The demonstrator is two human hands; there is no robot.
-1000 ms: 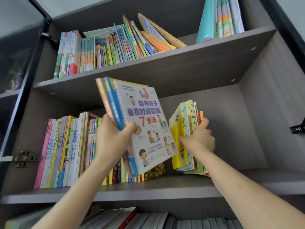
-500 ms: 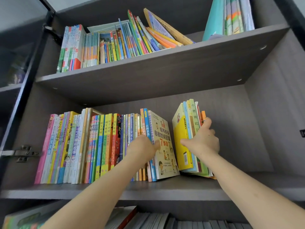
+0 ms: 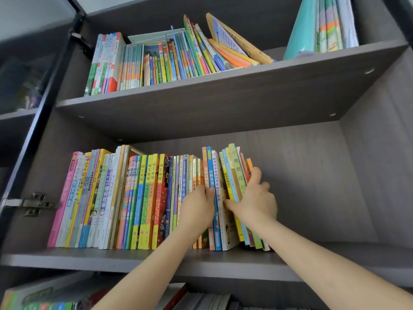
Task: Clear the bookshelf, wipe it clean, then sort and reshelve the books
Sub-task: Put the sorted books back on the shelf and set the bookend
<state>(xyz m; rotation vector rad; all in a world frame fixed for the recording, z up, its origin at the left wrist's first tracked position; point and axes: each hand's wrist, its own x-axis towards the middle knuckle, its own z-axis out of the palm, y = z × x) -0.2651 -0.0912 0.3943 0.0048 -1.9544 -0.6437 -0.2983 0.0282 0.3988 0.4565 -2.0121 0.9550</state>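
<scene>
A grey bookshelf fills the view. The lowest books are cut off at the near edge, and the left compartment is dim and blurred. On the middle shelf a row of books stands upright. The left hand hides some spines, its fingers bent against them; whether it grips or only pushes, I cannot tell. The right hand clasps a bunch of thin books at the row's right end, thumb on its left and fingers round its right.
</scene>
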